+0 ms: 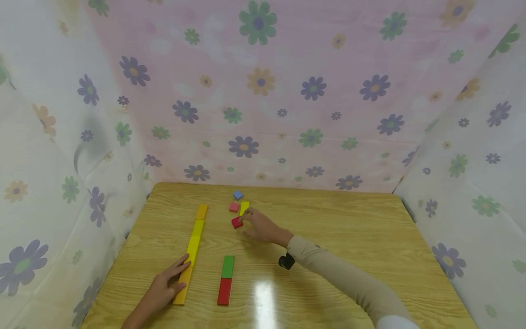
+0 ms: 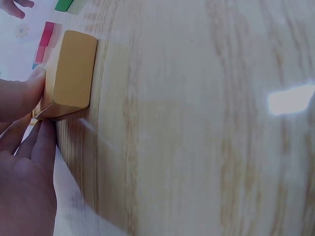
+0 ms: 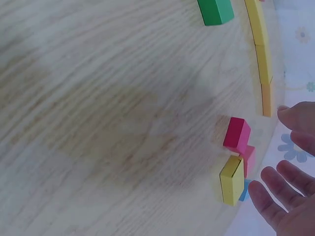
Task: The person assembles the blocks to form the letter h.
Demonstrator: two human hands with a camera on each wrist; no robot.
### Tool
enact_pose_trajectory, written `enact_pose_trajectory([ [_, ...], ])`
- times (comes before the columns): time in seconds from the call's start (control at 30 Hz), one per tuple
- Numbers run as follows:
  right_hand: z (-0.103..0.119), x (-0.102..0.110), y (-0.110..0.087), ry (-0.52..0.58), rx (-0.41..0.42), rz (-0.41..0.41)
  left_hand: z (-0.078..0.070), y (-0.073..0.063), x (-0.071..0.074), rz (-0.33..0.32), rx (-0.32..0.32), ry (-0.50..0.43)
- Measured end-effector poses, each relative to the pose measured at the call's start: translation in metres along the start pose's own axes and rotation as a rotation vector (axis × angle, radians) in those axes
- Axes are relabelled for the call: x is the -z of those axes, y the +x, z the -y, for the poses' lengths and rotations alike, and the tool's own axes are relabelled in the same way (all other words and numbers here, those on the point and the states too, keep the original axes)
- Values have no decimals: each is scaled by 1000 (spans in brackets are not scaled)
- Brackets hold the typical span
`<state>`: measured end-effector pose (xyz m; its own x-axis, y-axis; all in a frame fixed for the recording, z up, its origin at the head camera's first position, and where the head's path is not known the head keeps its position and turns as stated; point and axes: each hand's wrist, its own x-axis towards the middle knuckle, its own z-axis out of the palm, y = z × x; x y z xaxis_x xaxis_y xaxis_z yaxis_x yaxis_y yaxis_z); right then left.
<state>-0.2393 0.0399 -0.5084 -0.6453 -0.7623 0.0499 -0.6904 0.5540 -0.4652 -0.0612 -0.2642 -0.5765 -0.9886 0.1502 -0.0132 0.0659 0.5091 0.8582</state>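
Observation:
A row of yellow and orange blocks runs up the table's left side. My left hand pinches the nearest orange block, its thumb on one side and fingers on the other; its fingertips reach the yellow block beyond. My right hand hovers by a small cluster, fingers spread and apart, nothing between them in the right wrist view. In that cluster are a crimson block, a pink block, a blue block and a yellow block, which the right fingers partly cover in the head view.
Between the hands, nearer the front, a green block lies end to end with a red block. A black device shows under the right wrist. Flower-patterned cloth encloses the wooden table at the back and both sides.

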Motion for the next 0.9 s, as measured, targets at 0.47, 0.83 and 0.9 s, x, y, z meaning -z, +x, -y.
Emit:
enact_pose_trajectory([
  [0.47, -20, 12, 22, -42, -28, -10, -4, -1, 2, 26, 6, -31],
  [0.83, -37, 9, 42, 0, -6, -28, -3, -1, 2, 27, 3, -50],
  [0.9, -39, 7, 46, -9, -4, -22, -4, -1, 2, 23, -4, -43],
])
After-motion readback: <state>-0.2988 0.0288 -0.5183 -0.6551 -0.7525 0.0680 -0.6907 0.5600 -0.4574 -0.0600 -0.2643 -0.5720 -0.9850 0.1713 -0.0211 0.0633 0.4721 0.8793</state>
